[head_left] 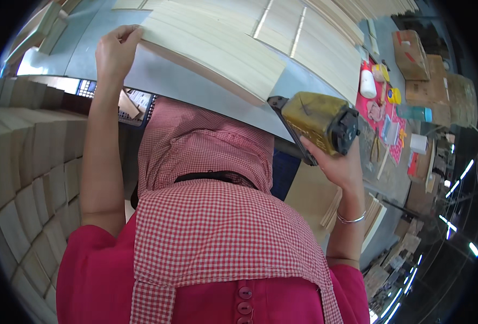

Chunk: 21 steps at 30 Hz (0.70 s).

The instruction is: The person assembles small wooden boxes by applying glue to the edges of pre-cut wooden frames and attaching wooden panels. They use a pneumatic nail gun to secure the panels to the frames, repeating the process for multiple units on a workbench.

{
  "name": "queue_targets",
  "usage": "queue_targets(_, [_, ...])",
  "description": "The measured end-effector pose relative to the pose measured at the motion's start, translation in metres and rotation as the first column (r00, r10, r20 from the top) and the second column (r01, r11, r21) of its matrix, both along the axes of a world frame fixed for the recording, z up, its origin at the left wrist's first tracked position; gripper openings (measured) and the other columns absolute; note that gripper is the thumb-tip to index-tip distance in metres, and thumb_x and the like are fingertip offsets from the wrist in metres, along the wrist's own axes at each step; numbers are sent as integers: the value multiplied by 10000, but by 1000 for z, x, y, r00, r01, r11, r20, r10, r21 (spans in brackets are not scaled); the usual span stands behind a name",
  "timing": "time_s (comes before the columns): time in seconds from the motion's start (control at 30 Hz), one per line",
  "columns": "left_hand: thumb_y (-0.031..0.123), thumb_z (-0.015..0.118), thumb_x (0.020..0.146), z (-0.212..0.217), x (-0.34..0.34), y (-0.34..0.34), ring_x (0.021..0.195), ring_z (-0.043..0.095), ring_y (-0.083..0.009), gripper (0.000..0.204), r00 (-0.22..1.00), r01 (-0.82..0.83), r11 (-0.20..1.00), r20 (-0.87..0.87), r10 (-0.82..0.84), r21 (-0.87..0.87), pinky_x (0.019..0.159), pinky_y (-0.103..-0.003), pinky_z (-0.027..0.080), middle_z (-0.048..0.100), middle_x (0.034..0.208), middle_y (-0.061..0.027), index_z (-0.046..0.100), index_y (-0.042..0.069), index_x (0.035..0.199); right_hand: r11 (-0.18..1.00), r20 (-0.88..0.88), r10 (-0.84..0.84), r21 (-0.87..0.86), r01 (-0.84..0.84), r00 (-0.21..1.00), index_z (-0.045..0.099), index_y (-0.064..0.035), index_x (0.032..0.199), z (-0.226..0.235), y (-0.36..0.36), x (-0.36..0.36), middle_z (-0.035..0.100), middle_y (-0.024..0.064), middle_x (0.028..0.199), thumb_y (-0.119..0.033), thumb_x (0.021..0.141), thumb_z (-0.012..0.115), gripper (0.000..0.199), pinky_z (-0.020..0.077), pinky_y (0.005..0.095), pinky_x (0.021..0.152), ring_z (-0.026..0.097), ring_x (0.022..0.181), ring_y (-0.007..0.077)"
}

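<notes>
Left hand (116,51), up at eleven o'clock, pinches the edge of the pale wooden slat panel (217,46) on the grey worktable (190,89). Right hand (336,162), at three o'clock, grips the yellow pneumatic nail gun (317,121) at the panel's corner. A slip could misfire, I judge.

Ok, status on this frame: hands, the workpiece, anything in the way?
Left hand grips wooden panel at its corner. Right hand holds yellow nail gun, nose by panel's edge. Nothing between them.
</notes>
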<state>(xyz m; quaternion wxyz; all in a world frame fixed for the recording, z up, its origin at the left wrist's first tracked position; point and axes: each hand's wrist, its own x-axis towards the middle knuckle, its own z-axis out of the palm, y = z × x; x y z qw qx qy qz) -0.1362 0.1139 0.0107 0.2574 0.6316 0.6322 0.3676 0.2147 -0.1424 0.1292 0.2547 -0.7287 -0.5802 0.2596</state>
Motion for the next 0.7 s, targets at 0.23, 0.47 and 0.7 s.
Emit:
queue_targets(0.23, [355, 672, 900, 5, -4, 3, 973, 734, -285, 374, 986, -81, 997, -143, 80, 4, 907, -371, 541, 777, 1027, -142, 784, 62, 1104, 995, -58, 12, -98, -18, 998, 757, 40, 1017, 7, 24, 1, 773, 106, 848, -154, 823, 840, 287, 555, 306, 636, 701, 686, 130])
queue_targets(0.47, [329, 664, 901, -1, 3, -1, 947, 721, -299, 349, 962, -128, 985, -227, 151, 112, 892, -390, 541, 742, 1037, -131, 788, 54, 1075, 975, -2, 89, -203, -87, 996, 671, 47, 1173, 17, 32, 3, 750, 122, 1111, -91, 806, 869, 440, 570, 334, 894, 720, 1012, 190])
queue_targets(0.7, [373, 678, 934, -16, 19, -17, 1060, 653, -320, 401, 966, -155, 963, -171, 194, 220, 946, -421, 508, 691, 1137, -154, 760, 34, 1131, 992, -18, 97, -85, -98, 995, 755, 32, 1036, 11, 33, 7, 784, 133, 913, -178, 812, 853, 322, 576, 335, 761, 748, 834, 172])
